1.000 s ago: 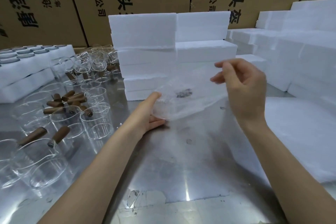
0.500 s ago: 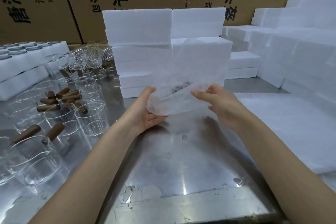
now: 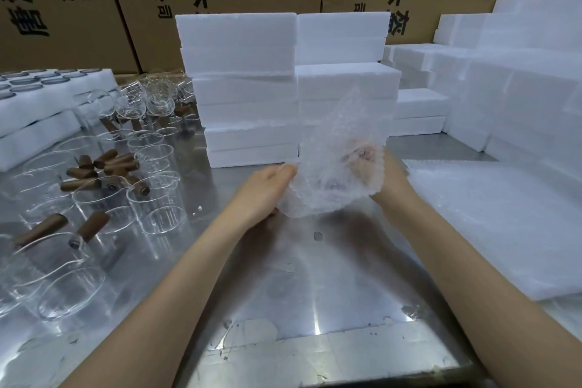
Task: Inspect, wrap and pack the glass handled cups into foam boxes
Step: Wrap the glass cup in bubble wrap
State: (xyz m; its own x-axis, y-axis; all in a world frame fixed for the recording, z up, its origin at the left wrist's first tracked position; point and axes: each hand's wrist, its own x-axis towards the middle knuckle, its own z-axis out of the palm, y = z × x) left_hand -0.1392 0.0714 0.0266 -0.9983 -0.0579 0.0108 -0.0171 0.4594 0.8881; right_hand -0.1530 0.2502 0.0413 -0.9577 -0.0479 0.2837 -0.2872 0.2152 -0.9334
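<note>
I've got the cup (image 3: pixel 333 179) bundled in bubble wrap (image 3: pixel 340 142) between my 2 hands — left hand (image 3: pixel 267 192) cradling the near side, right hand (image 3: pixel 384 179) gripping behind — foam boxes (image 3: pixel 252 104) stacked straight ahead, closer to my left.

White foam boxes (image 3: pixel 248 94), clear bubble-dotted wrap (image 3: pixel 333 179), brown-handled cups (image 3: pixel 151 195) (clear glass), grey table (image 3: pixel 315 293).
</note>
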